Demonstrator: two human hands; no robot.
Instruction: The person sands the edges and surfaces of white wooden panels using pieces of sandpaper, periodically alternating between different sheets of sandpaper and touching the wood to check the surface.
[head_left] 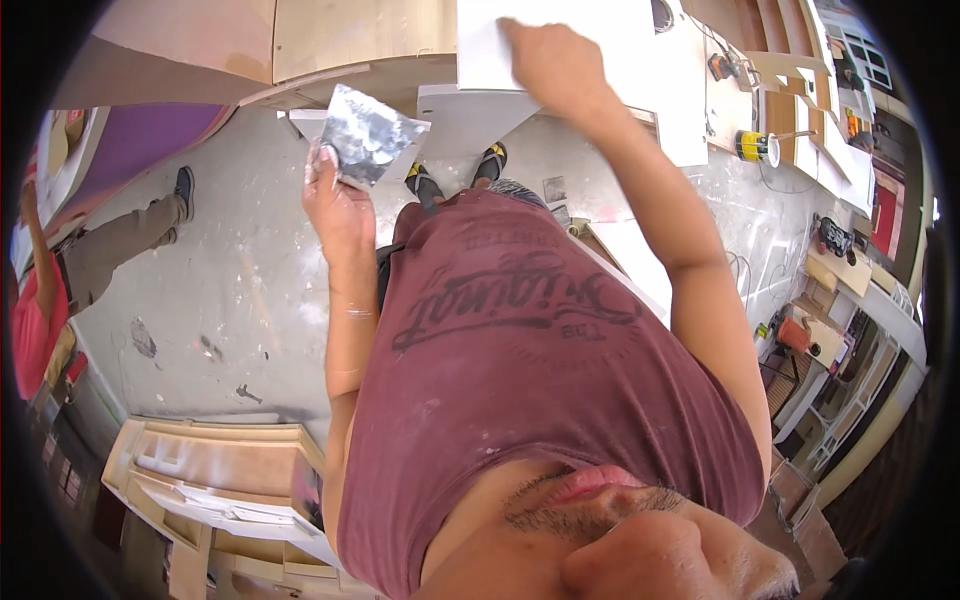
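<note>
My left hand (342,208) is closed on the lower corner of a flat square metal plate (372,138), thumb on top. White and grey smears cover the plate's face, which is tilted up toward me. Ahead, my right hand (560,68) reaches over a white panel (486,58) with its index finger stretched out to the surface. The other fingers are curled underneath and partly hidden; I see nothing held there. The panel lies at about waist height, beside a pale wooden board (365,38) on its left.
A person in a red shirt (40,315) stands at the far left. A yellow-and-black can (757,147) and an orange power tool (720,67) rest on the right. Wooden cabinet frames (215,465) stand behind me at left. A cable (745,275) lies on the floor.
</note>
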